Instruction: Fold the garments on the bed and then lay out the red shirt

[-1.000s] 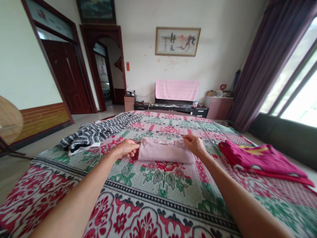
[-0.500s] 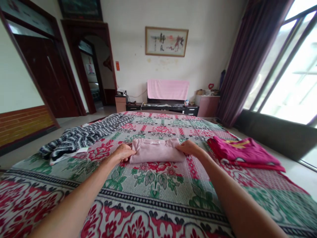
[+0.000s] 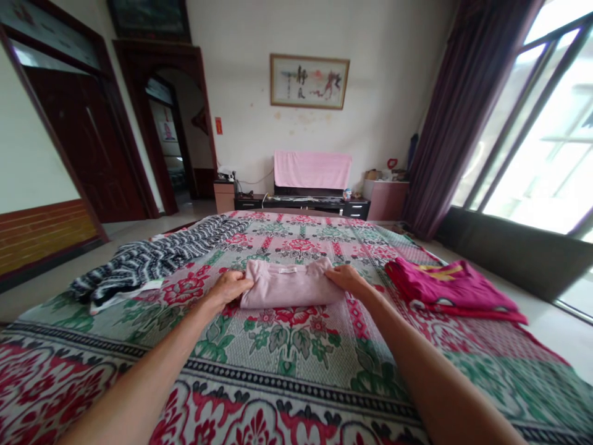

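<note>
A folded pale pink garment (image 3: 291, 284) lies in the middle of a bed with a red, green and white flowered cover (image 3: 296, 364). My left hand (image 3: 230, 287) grips its left end, fingers curled on the fabric. At the garment's right end my right hand (image 3: 346, 279) holds the fabric the same way. Both forearms reach out over the cover from the near edge.
A black-and-white striped garment (image 3: 152, 258) lies crumpled at the bed's left side. A folded magenta garment (image 3: 451, 284) sits at the right edge. Beyond the bed are a low dark cabinet (image 3: 301, 203) with a pink cloth, doorways at left, and curtained windows at right.
The view swung right over the last second, so the bed's contents shifted left in the picture. Both hands have closed onto the ends of the pink garment.
</note>
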The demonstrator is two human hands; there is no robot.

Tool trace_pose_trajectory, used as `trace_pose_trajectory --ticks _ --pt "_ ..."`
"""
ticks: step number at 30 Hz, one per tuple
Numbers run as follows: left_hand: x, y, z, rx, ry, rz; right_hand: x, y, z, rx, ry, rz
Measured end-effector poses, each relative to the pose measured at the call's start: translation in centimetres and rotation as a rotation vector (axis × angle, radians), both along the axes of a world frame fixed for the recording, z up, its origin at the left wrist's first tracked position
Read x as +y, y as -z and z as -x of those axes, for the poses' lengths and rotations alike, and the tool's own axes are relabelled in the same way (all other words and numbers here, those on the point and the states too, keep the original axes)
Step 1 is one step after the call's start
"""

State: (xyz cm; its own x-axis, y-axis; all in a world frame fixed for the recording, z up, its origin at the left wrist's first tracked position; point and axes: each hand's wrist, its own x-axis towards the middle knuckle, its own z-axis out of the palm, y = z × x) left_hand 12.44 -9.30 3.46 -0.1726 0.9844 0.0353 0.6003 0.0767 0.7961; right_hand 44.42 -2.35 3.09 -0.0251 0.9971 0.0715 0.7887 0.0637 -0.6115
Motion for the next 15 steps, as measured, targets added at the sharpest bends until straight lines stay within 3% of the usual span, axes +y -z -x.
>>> trace_pose_trajectory --ticks 7,10,15 --pt "-0.1 -0.1 0.4 -0.332 0.012 0.109 -0.1 0.4 -0.3 0.106 -0.013 -0.048" --pt "0.3 0.4 0.4 -0.465 -0.03 0.127 -0.1 0.8 -0.6 0.269 -0.051 0.033" --pt "1.1 1.3 0.6 -0.512 -0.092 0.137 -0.3 1.0 -0.9 0.428 -0.096 0.112"
